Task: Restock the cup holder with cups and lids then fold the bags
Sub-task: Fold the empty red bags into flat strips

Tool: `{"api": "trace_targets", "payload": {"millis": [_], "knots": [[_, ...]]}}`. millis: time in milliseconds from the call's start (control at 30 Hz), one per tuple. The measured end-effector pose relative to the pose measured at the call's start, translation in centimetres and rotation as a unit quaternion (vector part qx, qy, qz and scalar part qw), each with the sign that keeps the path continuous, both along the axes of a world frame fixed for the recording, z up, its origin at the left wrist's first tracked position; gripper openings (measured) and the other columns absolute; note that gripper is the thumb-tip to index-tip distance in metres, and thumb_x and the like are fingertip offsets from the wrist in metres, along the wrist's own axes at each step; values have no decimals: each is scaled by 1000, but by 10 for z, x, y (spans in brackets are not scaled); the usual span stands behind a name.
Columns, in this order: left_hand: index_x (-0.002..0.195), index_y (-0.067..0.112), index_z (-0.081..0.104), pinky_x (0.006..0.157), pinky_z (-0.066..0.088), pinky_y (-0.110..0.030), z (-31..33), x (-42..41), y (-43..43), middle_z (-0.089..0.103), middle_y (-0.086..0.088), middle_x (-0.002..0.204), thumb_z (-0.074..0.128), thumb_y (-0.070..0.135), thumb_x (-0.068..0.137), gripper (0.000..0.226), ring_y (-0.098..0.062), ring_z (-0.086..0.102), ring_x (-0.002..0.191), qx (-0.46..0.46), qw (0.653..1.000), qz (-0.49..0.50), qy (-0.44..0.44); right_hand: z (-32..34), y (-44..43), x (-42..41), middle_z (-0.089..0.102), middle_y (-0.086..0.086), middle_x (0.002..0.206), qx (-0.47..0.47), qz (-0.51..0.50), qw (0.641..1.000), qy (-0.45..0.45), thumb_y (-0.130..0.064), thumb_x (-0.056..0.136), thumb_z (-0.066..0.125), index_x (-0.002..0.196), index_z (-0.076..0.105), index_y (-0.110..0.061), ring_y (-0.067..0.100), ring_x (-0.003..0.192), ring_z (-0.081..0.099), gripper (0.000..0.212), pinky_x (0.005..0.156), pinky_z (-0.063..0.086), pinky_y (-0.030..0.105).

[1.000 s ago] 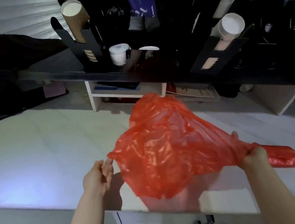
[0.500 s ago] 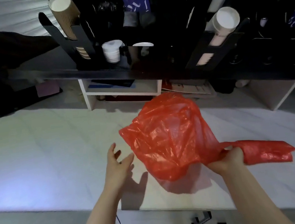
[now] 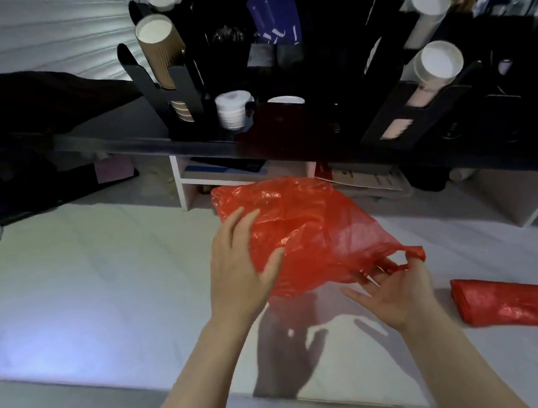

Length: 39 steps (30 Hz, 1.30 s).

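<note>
The red bag (image 3: 306, 233) is held above the white table (image 3: 81, 282), mid-view. Its nine o'clock side is touched by the left hand (image 3: 240, 270), fingers straight and spread on the plastic. Its five o'clock corner is pinched in the curled fingertips of the right hand (image 3: 396, 293). A folded red bag (image 3: 506, 303) is seen at four o'clock, well apart; the black cup holder (image 3: 317, 41) stands at twelve.
</note>
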<state>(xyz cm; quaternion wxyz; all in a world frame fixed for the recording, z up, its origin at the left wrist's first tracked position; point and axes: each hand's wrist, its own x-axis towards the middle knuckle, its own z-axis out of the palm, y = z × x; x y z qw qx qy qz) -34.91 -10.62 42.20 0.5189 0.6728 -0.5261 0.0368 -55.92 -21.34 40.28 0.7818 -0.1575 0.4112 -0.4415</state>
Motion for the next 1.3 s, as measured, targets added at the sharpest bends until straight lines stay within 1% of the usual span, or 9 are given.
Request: {"api": "trace_targets", "payload": {"millis": [100,200,400,467,633,767,867,1167,1300], "knots": [[135,26,48,106,30,-37,15,2,-24,47,-2,139,74,47,74,70,-22,38,129,90,982,9,-167,3,3,1,64,12,116,-3,6,1000,-5,-54,90,34,113,57,-13,34,113,55,52,87,41,63],[116,31,58,90,37,-38,7,8,-35,62,6,118,65,35,81,36,-23,52,114,237,948,67,-202,2,5,-3,65,15,112,4,-10,999,-32,-49,90,37,111,59,-11,35,110,56,49,86,44,61],[94,13,69,67,40,-33,-38,60,-7,70,-9,90,53,3,82,22,-31,61,84,200,968,127,84,2,-6,-36,65,10,93,53,-132,985,-101,-25,81,48,90,51,-10,26,89,61,18,92,47,45],[79,10,66,61,37,-31,-44,83,2,66,-9,75,50,-3,79,21,-28,56,72,161,953,147,208,2,-13,-50,64,10,108,48,-182,978,-94,-14,93,37,88,47,-13,26,98,62,11,98,44,39],[61,11,65,42,36,-14,-47,105,14,51,5,45,55,-7,85,32,-11,40,47,24,828,67,557,-3,-22,-66,47,11,141,-43,-243,969,-2,-5,102,28,140,38,-12,27,129,48,40,96,41,35],[65,12,76,57,49,-14,-50,109,24,70,0,75,59,-9,81,32,-8,60,65,-39,720,11,693,-9,-21,-70,66,7,101,-132,-290,920,227,7,89,55,98,60,-15,15,83,65,24,69,53,21],[80,7,76,69,56,-19,-53,115,29,74,-5,87,57,-4,87,23,-10,69,75,-70,677,-38,731,-12,-20,-72,67,5,86,-147,-270,903,301,-8,85,65,83,61,-22,15,74,63,15,67,49,31],[98,4,69,70,58,-21,-88,121,44,70,-8,86,47,-1,91,24,-9,67,65,-59,654,-7,754,-35,-4,-88,56,-27,46,-87,-219,923,305,-1,94,45,81,52,-16,-6,48,56,21,45,41,6],[81,5,76,67,55,-21,-100,113,47,71,-5,78,66,6,83,10,-10,65,70,12,766,11,642,-48,8,-80,67,4,59,-67,-197,924,321,1,87,46,105,57,5,10,42,57,21,45,43,21]]}}
